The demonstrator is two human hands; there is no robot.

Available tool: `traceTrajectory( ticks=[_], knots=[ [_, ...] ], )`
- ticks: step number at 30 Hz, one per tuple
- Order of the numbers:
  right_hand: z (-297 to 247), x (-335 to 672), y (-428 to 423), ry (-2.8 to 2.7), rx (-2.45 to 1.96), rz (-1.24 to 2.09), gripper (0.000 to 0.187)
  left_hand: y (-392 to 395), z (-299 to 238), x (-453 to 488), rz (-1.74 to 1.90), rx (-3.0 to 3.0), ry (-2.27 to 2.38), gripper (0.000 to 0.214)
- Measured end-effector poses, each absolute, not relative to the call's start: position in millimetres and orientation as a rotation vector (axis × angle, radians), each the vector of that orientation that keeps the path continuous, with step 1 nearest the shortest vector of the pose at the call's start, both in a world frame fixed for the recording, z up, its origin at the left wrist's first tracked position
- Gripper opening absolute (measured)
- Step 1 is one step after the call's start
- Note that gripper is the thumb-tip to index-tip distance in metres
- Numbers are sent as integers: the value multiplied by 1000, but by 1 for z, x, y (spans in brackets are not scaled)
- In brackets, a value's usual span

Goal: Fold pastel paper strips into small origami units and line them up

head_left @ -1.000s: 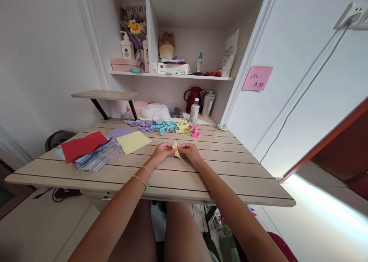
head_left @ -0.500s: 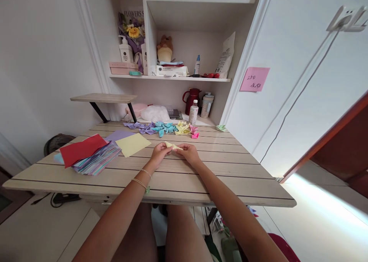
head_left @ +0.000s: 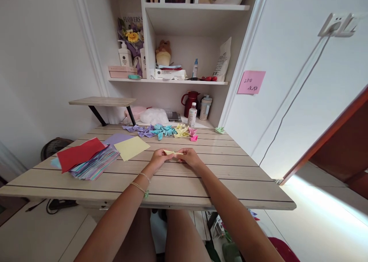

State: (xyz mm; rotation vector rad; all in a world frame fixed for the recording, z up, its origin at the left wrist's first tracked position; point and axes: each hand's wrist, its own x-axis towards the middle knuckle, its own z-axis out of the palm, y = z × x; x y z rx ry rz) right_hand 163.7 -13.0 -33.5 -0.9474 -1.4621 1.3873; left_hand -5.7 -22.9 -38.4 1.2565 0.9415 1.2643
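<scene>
A small folded yellow paper (head_left: 173, 153) is pinched between my two hands, low over the middle of the wooden desk. My left hand (head_left: 160, 157) grips its left end, with thumb and fingers closed. On its right end my right hand (head_left: 189, 156) is closed in the same way. The paper's underside and some fingertips are hidden. Behind it lies a row of folded paper pieces: purple (head_left: 142, 130), blue (head_left: 162, 131), yellow (head_left: 181, 131) and pink (head_left: 193, 135). A light green folded piece (head_left: 219, 130) sits apart to the right.
On the desk's left lie a stack of coloured paper (head_left: 94, 160), a red sheet (head_left: 80, 154) and a flat yellow sheet (head_left: 131, 147). A bottle (head_left: 192, 115), a red jug (head_left: 189, 102) and a tumbler (head_left: 205, 107) stand at the back. A small raised shelf (head_left: 102, 101) is at back left.
The folded yellow paper has turned in my fingers and now looks flatter and more edge-on. Both hands keep hold of it. The whole view has shifted slightly.
</scene>
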Motion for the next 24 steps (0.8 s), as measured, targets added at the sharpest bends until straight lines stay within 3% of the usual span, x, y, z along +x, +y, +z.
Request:
traceTrajectory(
  ticks=[5,12,16,24],
  knots=[
    [-35,165,-10,-1501,-964,1281,25,-23,-36,-6,1276,1201,953,31],
    [-33,172,-6,-1771,-1036,780,31,-22,-34,-5,1358,1024,897,33],
    [-31,175,-7,-1806,-977,675,34,-23,-34,-5,1418,1024,906,33],
    [-30,177,-6,-1742,-954,620,16,-21,-40,-6,1477,1054,975,31]
  ],
)
